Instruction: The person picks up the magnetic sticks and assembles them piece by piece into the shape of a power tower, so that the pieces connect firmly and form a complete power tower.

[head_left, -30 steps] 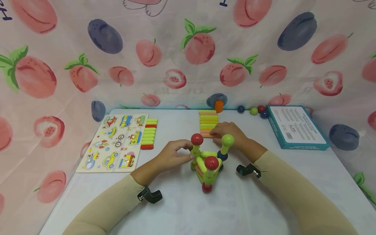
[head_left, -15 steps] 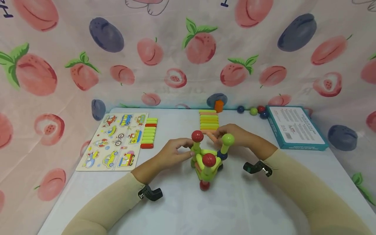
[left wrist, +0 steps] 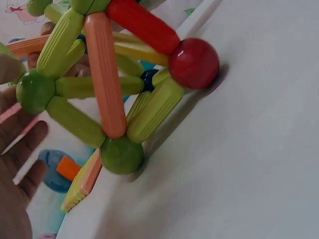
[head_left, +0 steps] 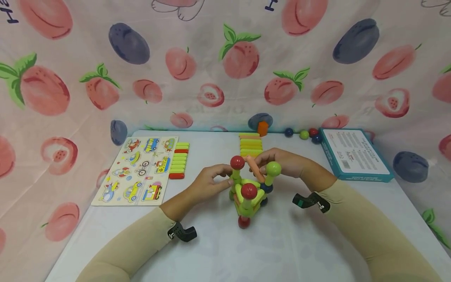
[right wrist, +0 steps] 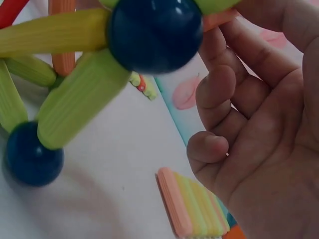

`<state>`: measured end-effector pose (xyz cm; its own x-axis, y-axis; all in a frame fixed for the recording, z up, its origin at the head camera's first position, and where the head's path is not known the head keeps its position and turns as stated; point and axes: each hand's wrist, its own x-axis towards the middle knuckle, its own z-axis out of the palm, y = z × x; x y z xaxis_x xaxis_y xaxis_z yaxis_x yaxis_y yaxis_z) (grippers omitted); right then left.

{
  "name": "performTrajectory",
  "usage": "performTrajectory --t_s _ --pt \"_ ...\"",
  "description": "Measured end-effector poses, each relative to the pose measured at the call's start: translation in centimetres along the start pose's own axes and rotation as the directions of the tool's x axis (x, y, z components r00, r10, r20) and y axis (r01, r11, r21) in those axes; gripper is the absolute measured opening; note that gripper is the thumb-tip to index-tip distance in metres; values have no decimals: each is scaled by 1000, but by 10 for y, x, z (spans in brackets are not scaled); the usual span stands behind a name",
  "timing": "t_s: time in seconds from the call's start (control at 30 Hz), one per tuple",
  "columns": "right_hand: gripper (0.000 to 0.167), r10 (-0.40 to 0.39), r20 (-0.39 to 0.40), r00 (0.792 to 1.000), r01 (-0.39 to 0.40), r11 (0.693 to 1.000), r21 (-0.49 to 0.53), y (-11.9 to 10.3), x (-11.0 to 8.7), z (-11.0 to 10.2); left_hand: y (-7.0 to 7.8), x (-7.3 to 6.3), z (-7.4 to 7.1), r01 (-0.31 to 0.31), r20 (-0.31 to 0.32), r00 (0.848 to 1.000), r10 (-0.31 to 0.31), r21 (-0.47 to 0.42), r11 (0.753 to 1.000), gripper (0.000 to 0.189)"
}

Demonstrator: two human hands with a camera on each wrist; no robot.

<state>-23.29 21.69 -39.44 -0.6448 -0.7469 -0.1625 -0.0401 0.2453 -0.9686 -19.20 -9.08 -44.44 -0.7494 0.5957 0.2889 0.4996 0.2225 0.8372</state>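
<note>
A structure of rods and balls (head_left: 246, 205) stands on the table between the hands. Red and light-green balls top its raised rods, and dark-blue and red balls sit at its lower corners. My left hand (head_left: 211, 183) holds its left rear side, with thumb and fingers at a green ball (left wrist: 36, 91) in the left wrist view. Behind the structure my right hand (head_left: 283, 162) pinches a peach-coloured rod (head_left: 255, 168), whose lower end reaches a dark-blue ball (right wrist: 155, 35). The right ring and little fingers (right wrist: 209, 147) are curled beneath, holding nothing.
A row of yellow, green and peach rods (head_left: 251, 145) lies behind the structure, beside an orange block (head_left: 262, 128). Green and red rods (head_left: 179, 160) line the picture puzzle board (head_left: 137, 172) at left. Several loose balls (head_left: 304, 134) and a teal box (head_left: 357, 154) are at back right.
The right hand has lifted the peach rod off the near end of the row and tilted it up against the structure's rear. The left hand stays at the structure, which has shifted slightly.
</note>
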Motion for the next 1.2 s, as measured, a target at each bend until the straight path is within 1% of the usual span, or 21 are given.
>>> performTrajectory --t_s 0.1,0.2,0.4,0.47,0.5,0.53,0.57,0.6,0.63,0.67,0.7,0.73,0.77,0.8,0.83,0.87,0.9,0.97,1.03,1.1,1.2 --pt "25 -26 39 999 27 999 -24 -3 2 2 5 1 4 -41 -73 997 39 -21 999 35" --pt "25 -43 65 997 46 998 -37 -5 2 3 13 4 6 -65 -131 990 61 -24 998 32" --pt "24 -38 120 992 42 999 -29 1 5 2 19 7 11 -60 -159 986 56 -17 998 28" --pt "25 -42 116 992 43 999 -12 3 6 2 19 7 11 -58 -160 986 54 -15 998 28" --pt "24 -40 89 995 40 999 6 5 5 2 19 7 11 -54 -158 986 50 -17 998 28" --pt "24 -28 35 999 27 999 22 7 4 4 19 7 10 -46 -151 988 44 -15 999 29" --pt "24 -24 -46 999 25 999 37 9 3 7 19 6 10 -38 -140 989 36 -10 999 29" --pt "25 -28 -150 988 36 998 49 13 1 10 18 6 9 -27 -125 992 26 -5 1000 29" --pt "25 -41 -263 964 61 996 68 19 -2 15 17 5 8 -14 -106 994 14 1 1000 30" --pt "26 -60 -382 922 95 993 75 24 -6 22 16 4 8 -2 -84 996 3 10 1000 30" --pt "27 -86 -488 869 130 990 58 31 -11 29 14 3 7 15 -62 998 -14 19 1000 31" --pt "28 -133 -567 813 170 985 13 38 -16 37 13 2 5 27 -38 999 -26 34 999 32" --pt "29 -201 -609 768 219 975 -47 47 -22 45 12 0 4 37 -17 999 -37 43 998 32" --pt "29 -267 -621 737 260 960 -105 55 -28 52 11 -1 3 45 1 999 -45 50 998 33" --pt "30 -327 -613 719 292 943 -161 62 -34 59 10 -3 2 49 14 999 -50 57 997 35" --pt "31 -385 -590 710 310 923 -229 68 -38 65 9 -4 0 51 23 998 -53 62 997 35" --pt "33 -439 -556 705 332 898 -289 73 -42 70 9 -5 -1 52 30 998 -54 67 996 36" --pt "38 -497 -508 704 348 864 -364 79 -47 77 8 -6 -3 50 38 998 -53 72 996 37" --pt "43 -495 -503 709 326 862 -389 81 -49 80 8 -7 -4 56 41 997 -59 70 996 36" --pt "44 -442 -530 723 284 890 -356 79 -49 78 7 -7 -4 65 46 997 -68 58 996 33" --pt "39 -302 -568 765 194 950 -244 73 -45 71 8 -10 -4 92 56 994 -93 35 995 28"
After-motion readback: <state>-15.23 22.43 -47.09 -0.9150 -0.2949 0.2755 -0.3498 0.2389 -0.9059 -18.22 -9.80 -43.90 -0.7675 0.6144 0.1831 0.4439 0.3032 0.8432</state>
